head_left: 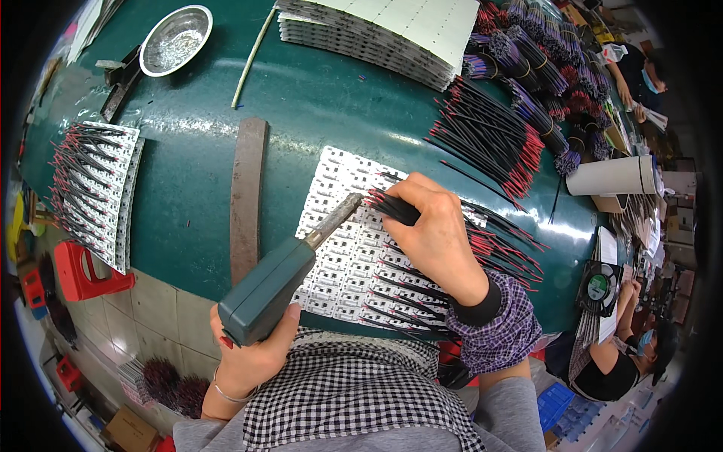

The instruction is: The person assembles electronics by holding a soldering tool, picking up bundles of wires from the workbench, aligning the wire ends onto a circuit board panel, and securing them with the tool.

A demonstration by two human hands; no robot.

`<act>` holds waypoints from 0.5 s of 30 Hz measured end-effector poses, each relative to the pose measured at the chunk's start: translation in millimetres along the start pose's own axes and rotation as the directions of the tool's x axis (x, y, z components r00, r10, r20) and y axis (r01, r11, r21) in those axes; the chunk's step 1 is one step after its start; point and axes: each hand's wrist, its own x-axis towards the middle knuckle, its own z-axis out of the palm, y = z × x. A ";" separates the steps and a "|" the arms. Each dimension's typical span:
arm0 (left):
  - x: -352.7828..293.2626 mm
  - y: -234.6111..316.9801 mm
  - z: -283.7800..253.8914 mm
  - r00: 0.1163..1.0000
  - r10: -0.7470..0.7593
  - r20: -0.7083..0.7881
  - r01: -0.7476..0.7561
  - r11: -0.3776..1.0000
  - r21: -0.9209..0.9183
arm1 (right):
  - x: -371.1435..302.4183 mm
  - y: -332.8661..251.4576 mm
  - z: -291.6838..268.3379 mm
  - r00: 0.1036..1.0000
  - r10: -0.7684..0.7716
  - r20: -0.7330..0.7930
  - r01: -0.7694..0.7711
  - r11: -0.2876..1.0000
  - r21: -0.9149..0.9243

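My left hand (260, 346) is wrapped round the dark green body of a soldering gun (269, 290). Its metal tip points up and right, close to the ends of the wires in my other hand. My right hand (437, 226) pinches a small bundle of black wires (395, 206) with red ends above a white circuit board panel (339, 248). The panel lies flat on the green table and carries rows of small parts. Along its right side, several black wires (410, 290) run out from the board under my right wrist. Whether the tip touches a wire is too small to tell.
A brown metal bar (248, 196) lies left of the panel. Further left sits a wired panel (94, 192); behind it stands a metal bowl (176, 41). Stacked boards (384, 34) and loose black wires (489, 135) lie at the back. Co-workers (617, 354) sit at right.
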 end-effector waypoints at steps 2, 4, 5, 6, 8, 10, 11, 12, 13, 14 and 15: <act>0.9 -1.1 0.1 0.998 0.060 -0.010 -0.060 0.997 0.056 | -0.1 1.6 -0.1 1.000 0.006 0.003 -0.006 1.000 0.005; 4.9 -1.5 -0.4 0.994 0.113 -0.008 -0.113 0.994 -0.009 | 1.4 2.3 -0.7 1.000 0.012 0.017 -0.012 1.000 0.023; 6.8 1.2 -0.2 0.994 0.112 -0.009 -0.112 0.994 -0.007 | 2.3 2.8 -0.9 0.999 0.018 0.030 -0.019 0.999 0.041; 9.0 6.8 0.3 0.999 -0.033 -0.021 0.029 0.984 -0.178 | 2.9 2.9 -1.5 0.999 0.017 0.030 -0.018 0.999 0.041; 9.7 8.3 -0.3 0.984 -0.179 -0.010 0.165 0.925 -0.342 | 4.4 3.3 -2.2 0.999 0.010 0.053 -0.012 0.999 0.038; 10.1 2.3 -0.3 0.996 -0.087 0.024 0.091 0.952 -0.292 | 5.2 5.3 -2.8 0.998 0.009 0.056 -0.010 0.999 0.033; 10.8 3.2 -0.2 0.996 -0.087 0.026 0.090 0.952 -0.293 | 5.3 6.1 -2.9 0.998 0.005 0.061 -0.007 1.000 0.029; 12.9 6.5 -0.9 0.995 -0.091 0.032 0.096 0.955 -0.282 | 5.1 6.7 -2.7 0.998 0.007 0.060 -0.008 1.000 0.028; 14.2 9.3 -2.3 0.995 -0.097 0.036 0.103 0.958 -0.269 | 5.1 6.9 -2.3 0.999 -0.006 0.051 0.004 1.000 0.027; 14.7 10.9 -3.8 0.995 -0.097 0.036 0.103 0.958 -0.268 | 5.1 7.1 -2.1 0.999 -0.018 0.041 0.017 1.000 0.025; 14.8 12.2 -5.2 0.993 -0.108 0.050 0.117 0.961 -0.250 | 5.1 7.2 -1.8 0.999 -0.018 0.042 0.017 1.000 0.026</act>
